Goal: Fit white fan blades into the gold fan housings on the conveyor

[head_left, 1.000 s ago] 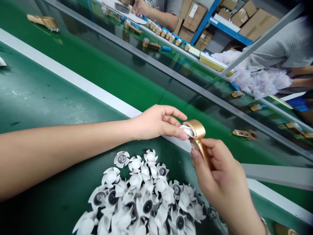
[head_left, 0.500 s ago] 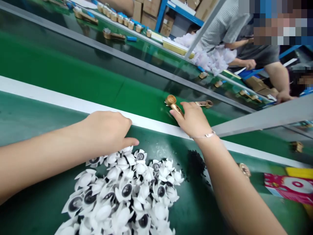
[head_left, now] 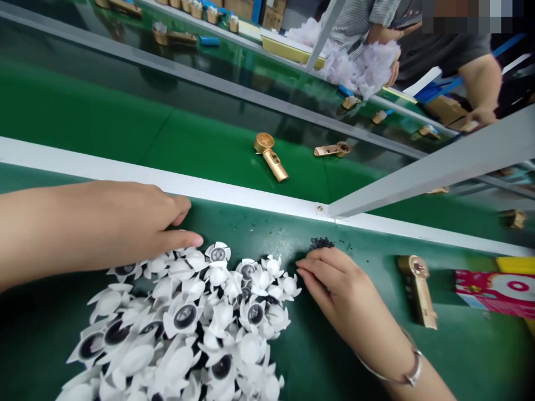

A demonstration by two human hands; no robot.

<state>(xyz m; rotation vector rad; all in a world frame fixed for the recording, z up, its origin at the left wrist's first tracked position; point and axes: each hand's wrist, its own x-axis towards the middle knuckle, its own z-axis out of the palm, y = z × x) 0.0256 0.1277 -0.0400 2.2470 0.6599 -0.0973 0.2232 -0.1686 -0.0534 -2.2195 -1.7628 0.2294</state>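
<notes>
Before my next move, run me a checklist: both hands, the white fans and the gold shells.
1. Left hand by the white fans: ok, at the pile's far edge, thumb and forefinger apart.
2. Right hand holding any black bits: cannot tell.
3. Fans all facing one way: not ok, some show dark hubs, others white faces.
4. Nearer gold shell on the belt clear of both hands: ok.
5. Gold shell on the bench apart from the red box: ok.

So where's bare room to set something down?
Bare tabletop: between the right wrist and the gold fan casing near the pink box, and between that wrist and the white impellers. Crowded: the impeller heap beside the left hand.
</notes>
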